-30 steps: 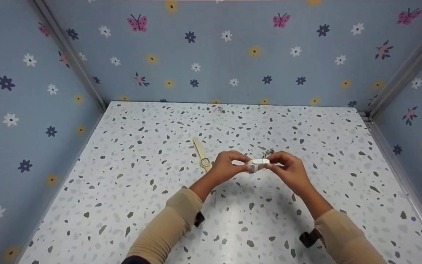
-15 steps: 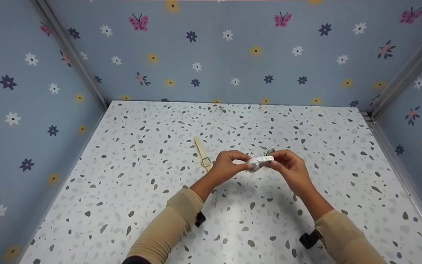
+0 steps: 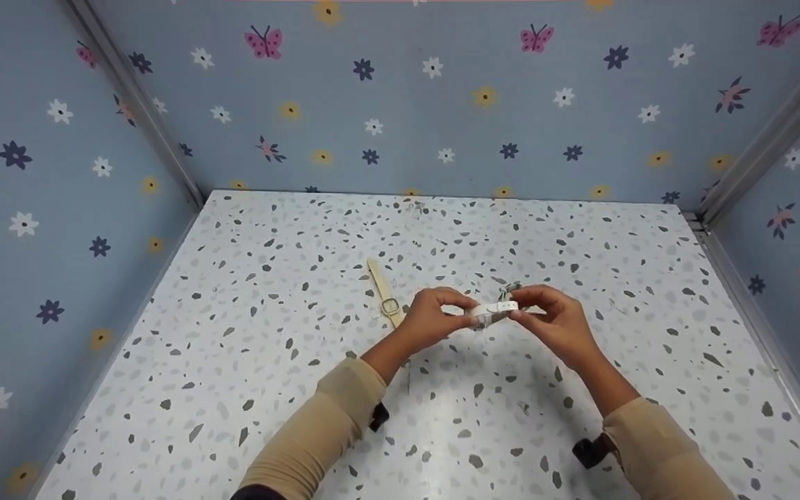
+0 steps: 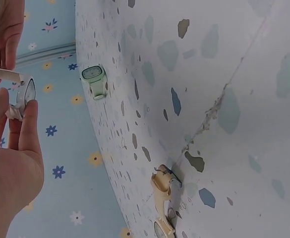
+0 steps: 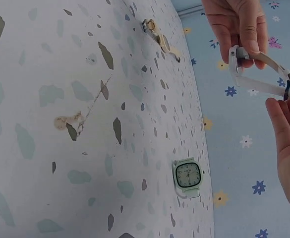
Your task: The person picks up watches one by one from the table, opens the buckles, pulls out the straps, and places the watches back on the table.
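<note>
A white wristwatch (image 3: 494,307) is held above the table between both hands. My left hand (image 3: 431,316) pinches it at the case end; the round dial (image 4: 29,92) shows beside these fingers in the left wrist view. My right hand (image 3: 558,323) pinches the other end of the strap. In the right wrist view the white strap (image 5: 259,86) bends into a loop, with its paler brown inner side showing and a dark buckle part near the right fingertips. The right fingers partly hide that end.
A cream wristwatch (image 3: 378,283) lies on the speckled table (image 3: 289,417), left of the hands. A pale green wristwatch (image 5: 188,174) lies behind the right hand, mostly hidden in the head view. Flower-patterned walls (image 3: 407,83) bound the table at the back and sides.
The strap of the white wristwatch tilted up towards the right fingers, then came down a little level. Both hands stay in nearly the same place.
</note>
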{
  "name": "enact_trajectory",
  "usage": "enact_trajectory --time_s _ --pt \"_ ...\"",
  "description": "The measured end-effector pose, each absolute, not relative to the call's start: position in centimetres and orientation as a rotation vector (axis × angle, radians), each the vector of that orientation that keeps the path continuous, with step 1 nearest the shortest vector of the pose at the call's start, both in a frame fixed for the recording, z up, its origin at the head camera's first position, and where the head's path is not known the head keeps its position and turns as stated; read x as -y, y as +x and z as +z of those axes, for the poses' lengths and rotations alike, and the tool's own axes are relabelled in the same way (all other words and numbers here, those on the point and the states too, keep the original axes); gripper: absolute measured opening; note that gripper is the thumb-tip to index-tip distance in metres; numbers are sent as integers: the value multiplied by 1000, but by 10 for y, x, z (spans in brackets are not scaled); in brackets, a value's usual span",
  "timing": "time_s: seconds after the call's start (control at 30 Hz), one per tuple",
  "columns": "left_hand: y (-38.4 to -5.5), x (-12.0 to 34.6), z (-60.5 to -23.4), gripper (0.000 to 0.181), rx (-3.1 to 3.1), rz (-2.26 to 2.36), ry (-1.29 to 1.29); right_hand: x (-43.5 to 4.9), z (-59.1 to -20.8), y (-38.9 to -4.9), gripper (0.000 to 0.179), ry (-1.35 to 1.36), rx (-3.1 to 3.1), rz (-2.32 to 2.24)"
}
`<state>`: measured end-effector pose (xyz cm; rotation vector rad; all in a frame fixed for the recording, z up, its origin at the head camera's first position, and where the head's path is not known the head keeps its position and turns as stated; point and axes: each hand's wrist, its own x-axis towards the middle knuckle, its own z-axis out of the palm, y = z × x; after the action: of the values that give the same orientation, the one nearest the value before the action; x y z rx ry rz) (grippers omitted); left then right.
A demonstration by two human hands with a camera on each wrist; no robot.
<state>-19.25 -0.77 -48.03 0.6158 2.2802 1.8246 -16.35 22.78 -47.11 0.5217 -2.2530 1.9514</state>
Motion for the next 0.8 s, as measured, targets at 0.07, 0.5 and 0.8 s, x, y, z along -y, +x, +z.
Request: enact_trajectory --time_s 0.07,0.5,0.8 --pt "-192 7 -481 19 -2291 1812 619 -226 -468 -162 27 545 2278 1909" --pt "-192 6 -480 17 -2333 1761 659 -217 -445 -148 14 675 2344 1687" --pt "-190 5 -479 20 -2288 1797 633 -223 -460 -154 17 667 2283 1765"
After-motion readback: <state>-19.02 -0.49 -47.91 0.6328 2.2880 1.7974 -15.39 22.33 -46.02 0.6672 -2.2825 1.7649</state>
